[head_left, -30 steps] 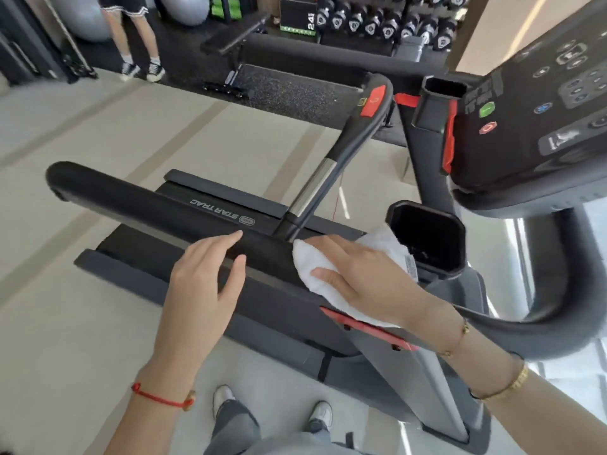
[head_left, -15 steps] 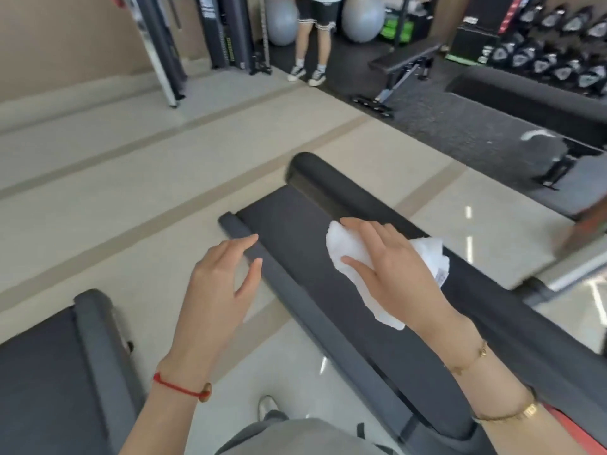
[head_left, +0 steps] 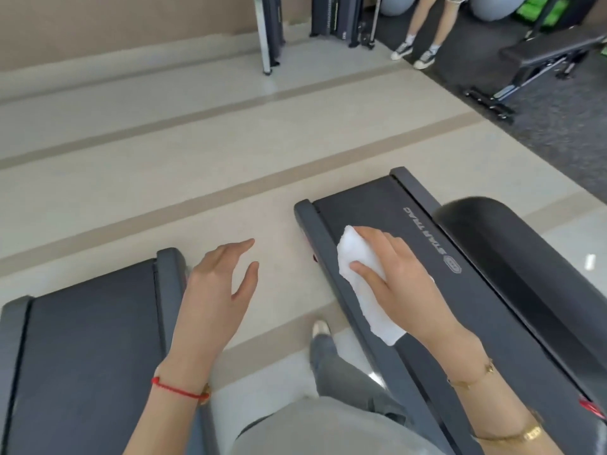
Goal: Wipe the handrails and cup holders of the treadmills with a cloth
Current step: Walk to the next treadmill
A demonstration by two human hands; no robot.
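Right hand carrying a crumpled white cloth, fingers curled over its top and thumb pinching it from the side, a loose tail hanging below the palm. Held in the air above the dark grey side rail of the black treadmill deck marked STAR TRAC; touching nothing, as far as can be told. Thick black padded handrail just to the right of that hand, rounded end toward the far floor, not in contact with the cloth. No cup holder in view.

Left hand empty, fingers straight and slightly spread, thumb apart, hovering over the pale beige floor between this deck and a second black treadmill deck at the left. One shoe planted in the narrow gap between the two machines. Another person's legs far off near a black weight bench.

Judged as a move between wiping spots. Risks from here: dangling cloth tail snagging on the rail edge and slipping out of a loose pinch; a foot catching a deck edge in the tight aisle with eyes on the hands; parts of the handrail skipped in passing, since the cloth hangs beside it rather than on it.
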